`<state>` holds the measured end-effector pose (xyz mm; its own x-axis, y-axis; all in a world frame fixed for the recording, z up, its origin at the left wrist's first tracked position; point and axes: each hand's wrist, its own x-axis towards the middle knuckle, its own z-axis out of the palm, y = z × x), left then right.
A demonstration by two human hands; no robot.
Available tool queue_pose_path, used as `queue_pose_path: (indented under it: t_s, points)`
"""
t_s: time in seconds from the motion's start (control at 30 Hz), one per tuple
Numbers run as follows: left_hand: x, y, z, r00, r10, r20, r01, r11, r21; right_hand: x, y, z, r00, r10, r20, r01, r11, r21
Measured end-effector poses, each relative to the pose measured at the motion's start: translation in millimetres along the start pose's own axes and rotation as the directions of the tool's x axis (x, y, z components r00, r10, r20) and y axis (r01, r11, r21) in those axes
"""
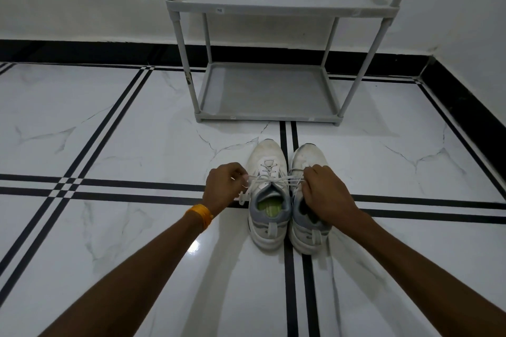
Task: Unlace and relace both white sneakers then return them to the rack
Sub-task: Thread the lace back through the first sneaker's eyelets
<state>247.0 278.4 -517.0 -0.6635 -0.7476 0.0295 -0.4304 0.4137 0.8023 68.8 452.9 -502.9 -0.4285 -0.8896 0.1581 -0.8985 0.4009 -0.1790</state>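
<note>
- Left sneaker (269, 191): long axis 12–6 o'clock, toe toward rack (268, 63).
- Left hand (223, 189): pinches lace end (247, 194) at 9 o'clock.
- Right hand (324, 197): pinches other end at 3 o'clock, over right sneaker (308, 224).

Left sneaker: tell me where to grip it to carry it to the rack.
Probably pinch the heel collar of the left sneaker from above, fingers inside the open mouth. The heel faces the person, and the right sneaker crowds its inner side.
</note>
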Motion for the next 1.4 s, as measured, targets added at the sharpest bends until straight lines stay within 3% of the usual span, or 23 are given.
queue_pose_path:
  t_s: [0.03, 0.1, 0.13, 0.17, 0.2, 0.23, 0.27, 0.3, 0.33, 0.4, 0.5, 0.63, 0.93, 1.0, 1.07, 1.13, 1.2, 1.27, 1.33, 1.4]
  points:
    - [-0.9, 6.3, 2.3, 0.986, -0.161, 0.046, 0.167, 0.969, -0.185, 0.7, -1.3, 0.9, 1.000, 0.022, -0.001, -0.021, 0.999, 0.025]
    - [0.1, 16.5, 8.0, 0.896, -0.408, 0.176, 0.442, 0.776, -0.450, 1.5, -3.4, 1.5, 0.998, 0.059, -0.004, -0.058, 0.997, 0.049]
    - [0.2, 21.7, 10.0, 0.856, -0.471, 0.214, 0.510, 0.697, -0.503, 1.8, -3.7, 2.1, 0.997, 0.079, -0.010, -0.079, 0.996, 0.045]
    - [-1.9, 27.7, 11.2, 0.850, -0.492, 0.186, 0.514, 0.702, -0.492, 2.1, -4.0, 2.6, 0.994, 0.104, -0.022, -0.103, 0.994, 0.040]
    - [-2.8, 28.4, 12.1, 0.899, -0.430, 0.082, 0.427, 0.822, -0.376, 2.4, -5.2, 2.6, 0.990, 0.137, -0.035, -0.136, 0.990, 0.041]
    - [-3.6, 26.8, 10.7, 0.966, -0.256, -0.029, 0.253, 0.964, -0.080, 3.4, -6.7, 3.3, 0.984, 0.174, -0.040, -0.172, 0.984, 0.047]
    - [-4.7, 26.2, 8.3, 0.998, -0.045, -0.039, 0.054, 0.966, 0.252, 4.8, -8.4, 3.7, 0.977, 0.209, -0.033, -0.207, 0.977, 0.058]
    - [-5.6, 26.8, 6.3, 0.992, 0.126, 0.029, -0.125, 0.872, 0.474, 7.1, -9.8, 4.0, 0.972, 0.233, -0.019, -0.231, 0.971, 0.067]
    - [-4.7, 26.1, 5.1, 0.977, 0.197, 0.084, -0.209, 0.799, 0.563, 8.8, -10.8, 3.0, 0.972, 0.237, -0.004, -0.236, 0.970, 0.063]
    - [-1.7, 24.0, 3.6, 0.972, 0.214, 0.101, -0.230, 0.755, 0.614, 7.9, -11.3, -0.9, 0.982, 0.186, 0.015, -0.186, 0.982, -0.005]
    - [3.0, 16.5, -1.0, 0.972, 0.202, 0.118, -0.228, 0.703, 0.673, 0.9, -7.3, -9.0, 0.991, 0.065, 0.119, -0.027, 0.953, -0.300]
    - [0.4, 12.7, -5.6, 0.972, 0.163, 0.172, -0.237, 0.678, 0.696, -0.8, -10.5, -14.1, 0.971, 0.026, 0.236, 0.083, 0.895, -0.438]
    - [-0.4, 1.4, -6.5, 0.975, 0.144, 0.167, -0.220, 0.691, 0.689, 1.1, -9.3, -16.0, 0.965, 0.035, 0.261, 0.078, 0.908, -0.411]
    - [1.9, -5.4, -9.8, 0.980, 0.064, 0.187, -0.159, 0.816, 0.555, 4.2, -5.9, -21.3, 0.965, 0.082, 0.249, -0.011, 0.962, -0.274]
    - [5.8, -13.9, -22.1, 0.973, -0.037, 0.229, -0.030, 0.959, 0.283, 9.1, -1.3, -36.4, 0.940, 0.209, 0.269, -0.233, 0.971, 0.059]
    - [6.4, -13.7, -37.0, 0.964, -0.104, 0.245, 0.101, 0.995, 0.024, 11.2, -6.6, -52.8, 0.920, 0.285, 0.270, -0.369, 0.864, 0.343]
    - [7.5, -3.0, -40.6, 0.979, -0.115, 0.168, 0.135, 0.985, -0.110, 11.9, -23.0, -55.9, 0.935, 0.292, 0.202, -0.354, 0.822, 0.447]
    - [7.8, 15.6, -29.7, 0.991, -0.019, 0.130, 0.034, 0.993, -0.111, 8.6, -45.7, -46.1, 0.961, 0.202, 0.190, -0.263, 0.883, 0.388]
    - [5.8, 28.3, -10.0, 0.969, 0.111, 0.219, -0.109, 0.994, -0.022, 5.0, -62.8, -27.8, 0.968, 0.067, 0.241, -0.116, 0.974, 0.194]
    - [4.4, 30.1, 7.3, 0.926, 0.179, 0.333, -0.233, 0.964, 0.130, 4.1, -68.6, -18.7, 0.966, 0.025, 0.258, -0.017, 0.999, -0.034]
